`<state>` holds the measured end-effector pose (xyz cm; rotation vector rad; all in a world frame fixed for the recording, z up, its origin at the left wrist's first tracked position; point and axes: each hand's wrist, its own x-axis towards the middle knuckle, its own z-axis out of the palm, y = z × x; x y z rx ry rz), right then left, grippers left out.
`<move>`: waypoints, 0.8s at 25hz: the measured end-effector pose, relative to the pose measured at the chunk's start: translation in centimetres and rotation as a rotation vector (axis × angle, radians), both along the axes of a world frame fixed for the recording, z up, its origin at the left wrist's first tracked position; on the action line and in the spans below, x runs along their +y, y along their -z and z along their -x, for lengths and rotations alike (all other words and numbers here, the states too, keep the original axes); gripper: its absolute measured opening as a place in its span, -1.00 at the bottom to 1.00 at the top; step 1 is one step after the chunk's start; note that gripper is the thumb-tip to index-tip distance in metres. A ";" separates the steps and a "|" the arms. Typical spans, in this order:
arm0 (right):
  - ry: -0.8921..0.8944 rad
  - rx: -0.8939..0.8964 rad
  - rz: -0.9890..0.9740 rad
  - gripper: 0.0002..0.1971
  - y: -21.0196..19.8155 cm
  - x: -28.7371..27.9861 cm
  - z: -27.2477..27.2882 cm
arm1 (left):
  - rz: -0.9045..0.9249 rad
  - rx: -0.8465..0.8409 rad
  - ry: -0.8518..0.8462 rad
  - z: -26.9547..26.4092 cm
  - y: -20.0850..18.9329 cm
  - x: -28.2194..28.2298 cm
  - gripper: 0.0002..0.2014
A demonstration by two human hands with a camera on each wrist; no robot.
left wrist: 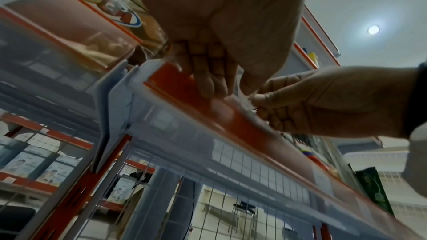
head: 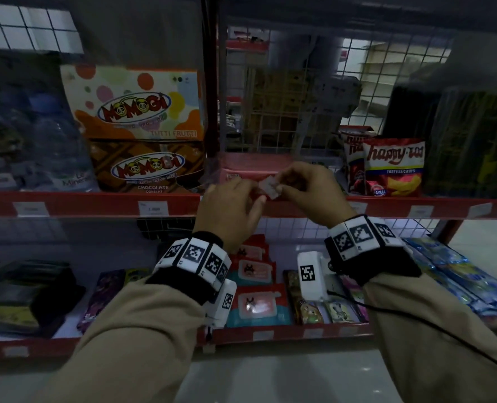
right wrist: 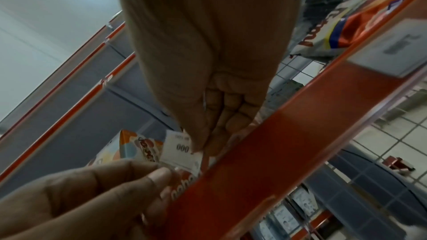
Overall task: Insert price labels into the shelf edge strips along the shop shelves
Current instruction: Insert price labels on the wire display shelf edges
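Observation:
The red shelf edge strip [head: 386,207] runs along the middle shelf. Both hands meet just above it. My right hand [head: 308,187] pinches a small stack of white price labels [head: 269,189] between thumb and fingers. In the right wrist view the labels [right wrist: 179,146] show a printed "000" and hang just above the strip [right wrist: 289,143]. My left hand [head: 232,205] has curled fingers, and its thumb and forefinger close on the near edge of the labels. From the left wrist, the left fingers [left wrist: 208,79] rest against the strip [left wrist: 208,114] beside the right hand [left wrist: 312,101].
White labels sit in the strip at left [head: 153,209] and at right [head: 421,211]. Momogi boxes [head: 136,106] and water bottles [head: 52,146] stand to the left, a chips bag [head: 394,167] to the right. A pink pack [head: 250,167] lies behind the hands. Snack packs [head: 256,298] fill the lower shelf.

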<state>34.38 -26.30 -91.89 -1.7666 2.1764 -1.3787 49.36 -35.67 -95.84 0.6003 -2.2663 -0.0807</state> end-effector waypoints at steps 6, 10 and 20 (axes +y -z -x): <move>-0.059 -0.358 0.068 -0.69 -0.2 -1.2 -1.8 | -0.163 0.181 0.050 -0.5 -0.5 -0.7 -0.70; -0.091 -0.468 0.141 -0.64 0.8 -0.8 -2.1 | -0.184 0.216 0.056 -0.1 0.0 -0.4 -0.79; -0.021 0.186 0.136 -0.85 -0.1 0.5 -1.8 | -0.103 0.112 0.031 -0.8 -0.3 0.1 -0.86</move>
